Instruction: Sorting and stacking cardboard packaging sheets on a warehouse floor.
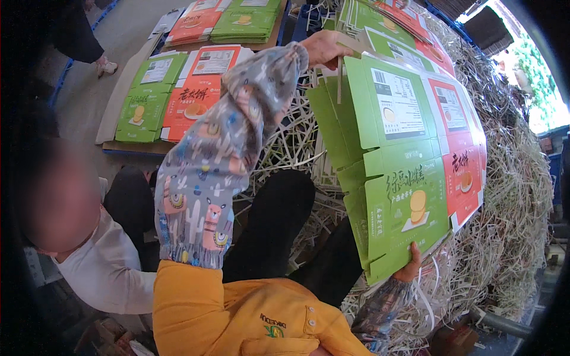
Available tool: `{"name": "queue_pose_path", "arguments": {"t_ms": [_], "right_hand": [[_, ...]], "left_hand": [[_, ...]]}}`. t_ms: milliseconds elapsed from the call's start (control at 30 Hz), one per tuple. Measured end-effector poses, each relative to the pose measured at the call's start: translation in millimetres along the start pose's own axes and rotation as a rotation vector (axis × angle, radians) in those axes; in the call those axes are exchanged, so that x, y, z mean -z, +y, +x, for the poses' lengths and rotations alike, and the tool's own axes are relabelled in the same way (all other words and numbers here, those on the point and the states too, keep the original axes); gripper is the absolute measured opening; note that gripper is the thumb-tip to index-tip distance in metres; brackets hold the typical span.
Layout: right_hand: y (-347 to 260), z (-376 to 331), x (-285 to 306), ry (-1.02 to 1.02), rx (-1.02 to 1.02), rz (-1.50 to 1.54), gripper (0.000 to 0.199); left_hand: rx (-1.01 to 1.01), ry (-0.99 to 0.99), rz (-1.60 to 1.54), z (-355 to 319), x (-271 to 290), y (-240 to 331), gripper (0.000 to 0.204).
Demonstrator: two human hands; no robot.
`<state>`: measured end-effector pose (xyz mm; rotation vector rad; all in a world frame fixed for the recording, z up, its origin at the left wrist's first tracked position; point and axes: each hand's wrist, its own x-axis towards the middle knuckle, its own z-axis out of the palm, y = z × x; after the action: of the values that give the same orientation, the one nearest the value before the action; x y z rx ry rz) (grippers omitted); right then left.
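Several flat printed carton sheets (409,151), green on one side and red on the other, stand tilted in front of me, slightly fanned at the left edge. My right hand (409,265) is closed round their lower edge, thumb on the green face. At their upper left corner, my left hand (325,48) is closed, with its fingers curled on a thin pale strip (351,43) by the sheets' top edge. Whether that strip is still joined to the sheets I cannot tell. Patterned sleeve covers (208,172) are on my forearms.
Stacks of green carton blanks (148,98) and red carton blanks (202,83) lie on a pallet at the far left. More printed sheets (386,24) lie beyond my hands. A big heap of shredded paper strips (504,196) fills the right. Another person (113,267) sits close on my left.
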<state>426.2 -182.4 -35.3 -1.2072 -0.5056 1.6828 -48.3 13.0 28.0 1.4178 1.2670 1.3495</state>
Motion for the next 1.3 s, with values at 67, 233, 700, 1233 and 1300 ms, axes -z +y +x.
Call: {"name": "queue_pose_path", "arguments": {"t_ms": [67,233,700,1233,1300], "right_hand": [[1,3,5,-0.022,0.000,0.024,0.031],[4,-2,-1,-0.003,0.049,0.054,0.041],[-3,-1,6,0.013,0.002,0.031,0.041],[-9,-6,16,-0.040,0.047,-0.024,0.037],[-13,3,38,-0.025,0.016,0.019,0.038]], "left_hand": [[0.209,-0.108,-0.053,12,1,-5,0.019],[-0.525,0.296,0.787,71,97,-97,0.033],[0.236,0.335,0.531,-74,30,-25,0.051],[0.084,0.331,0.277,-36,56,-58,0.034],[0.106,0.386,0.489,-9,58,-51,0.036]]}}
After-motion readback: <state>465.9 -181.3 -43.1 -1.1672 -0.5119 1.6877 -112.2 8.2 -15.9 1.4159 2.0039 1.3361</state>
